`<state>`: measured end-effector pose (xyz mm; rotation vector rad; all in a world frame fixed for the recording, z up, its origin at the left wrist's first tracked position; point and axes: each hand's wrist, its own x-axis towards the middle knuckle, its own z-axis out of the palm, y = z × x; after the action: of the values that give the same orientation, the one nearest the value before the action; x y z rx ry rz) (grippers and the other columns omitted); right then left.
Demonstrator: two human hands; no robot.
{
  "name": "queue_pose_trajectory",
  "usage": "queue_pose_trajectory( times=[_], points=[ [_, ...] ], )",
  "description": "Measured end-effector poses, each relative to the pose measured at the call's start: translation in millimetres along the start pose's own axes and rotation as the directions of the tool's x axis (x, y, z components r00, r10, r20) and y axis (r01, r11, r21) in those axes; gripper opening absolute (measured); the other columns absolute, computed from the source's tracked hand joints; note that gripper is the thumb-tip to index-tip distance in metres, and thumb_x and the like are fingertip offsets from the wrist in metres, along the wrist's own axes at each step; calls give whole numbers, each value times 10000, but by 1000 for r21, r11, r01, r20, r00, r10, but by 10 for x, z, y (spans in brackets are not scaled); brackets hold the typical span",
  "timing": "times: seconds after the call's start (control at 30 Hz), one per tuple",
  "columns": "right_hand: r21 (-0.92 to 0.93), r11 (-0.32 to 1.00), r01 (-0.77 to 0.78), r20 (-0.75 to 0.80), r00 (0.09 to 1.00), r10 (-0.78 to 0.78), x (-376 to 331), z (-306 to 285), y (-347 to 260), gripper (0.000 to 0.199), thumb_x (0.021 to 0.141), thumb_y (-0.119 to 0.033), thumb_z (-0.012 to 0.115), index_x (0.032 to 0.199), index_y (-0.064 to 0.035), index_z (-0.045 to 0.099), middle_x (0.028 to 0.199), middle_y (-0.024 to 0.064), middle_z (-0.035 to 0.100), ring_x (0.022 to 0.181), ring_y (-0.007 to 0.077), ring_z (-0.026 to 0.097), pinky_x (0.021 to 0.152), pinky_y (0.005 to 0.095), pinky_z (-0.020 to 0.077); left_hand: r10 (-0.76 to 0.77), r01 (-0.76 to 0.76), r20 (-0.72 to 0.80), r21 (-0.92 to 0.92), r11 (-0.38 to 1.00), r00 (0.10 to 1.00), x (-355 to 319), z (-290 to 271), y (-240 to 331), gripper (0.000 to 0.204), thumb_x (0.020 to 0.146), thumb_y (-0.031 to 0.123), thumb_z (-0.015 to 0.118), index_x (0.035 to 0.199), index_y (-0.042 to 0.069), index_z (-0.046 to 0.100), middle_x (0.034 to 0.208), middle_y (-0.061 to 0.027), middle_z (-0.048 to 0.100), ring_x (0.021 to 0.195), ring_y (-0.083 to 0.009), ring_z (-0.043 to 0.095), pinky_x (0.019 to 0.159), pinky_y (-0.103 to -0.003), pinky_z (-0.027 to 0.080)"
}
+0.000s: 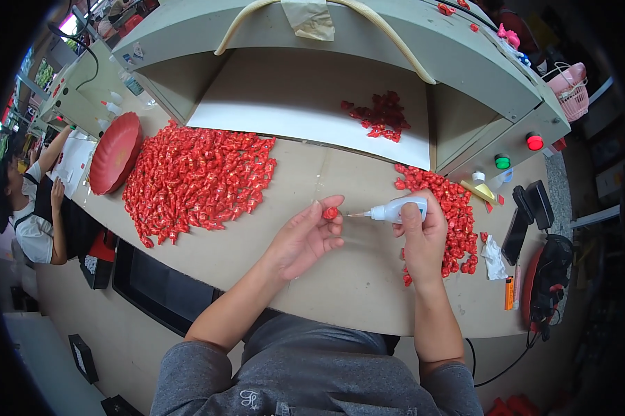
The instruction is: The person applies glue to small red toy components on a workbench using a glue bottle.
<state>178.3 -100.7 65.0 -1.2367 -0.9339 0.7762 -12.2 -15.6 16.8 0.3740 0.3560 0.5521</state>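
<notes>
One small red piece (pixel 331 213) pinched in my left hand (pixel 305 239) grip above the bench (pixel 326 277), my right hand (pixel 423 239) grip wrapped around a white squeeze bottle (pixel 395 210), its nozzle tip just beside the piece, red heap (pixel 194 180) well left.

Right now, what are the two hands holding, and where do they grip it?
The left hand pinches a small red piece at its fingertips. The right hand wraps the body of a white squeeze bottle, nozzle toward the piece.
</notes>
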Motion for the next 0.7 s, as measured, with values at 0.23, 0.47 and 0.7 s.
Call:
queue_pose_trajectory(
  times=[0.23,0.47,0.7],
  points=[
    [-189,967,168,8,985,-170,-46,36,38,262,886,-260,701,887,-30,575,781,26,601,673,84,545,603,239,448,-28,26,-73,-25,999,997,46,-98,-69,290,984,294,529,1180,84,570,932,-10,586,883,-120,556,825,-302,501],
    [-419,861,289,82,956,-281,-60,65,48,259,819,-227,761,899,-29,615,790,82,628,674,180,626,603,278,482,-63,67,40,-115,991,997,63,-116,-97,244,985,264,533,1141,83,580,909,8,586,852,-117,543,779,-272,474],
    [-432,851,299,85,953,-292,-59,96,46,257,801,-211,776,895,-33,617,792,87,629,676,188,629,595,284,483,-77,78,20,-117,990,997,58,-102,-96,234,989,246,524,1136,74,584,897,2,584,851,-123,544,780,-278,478]
  ],
)
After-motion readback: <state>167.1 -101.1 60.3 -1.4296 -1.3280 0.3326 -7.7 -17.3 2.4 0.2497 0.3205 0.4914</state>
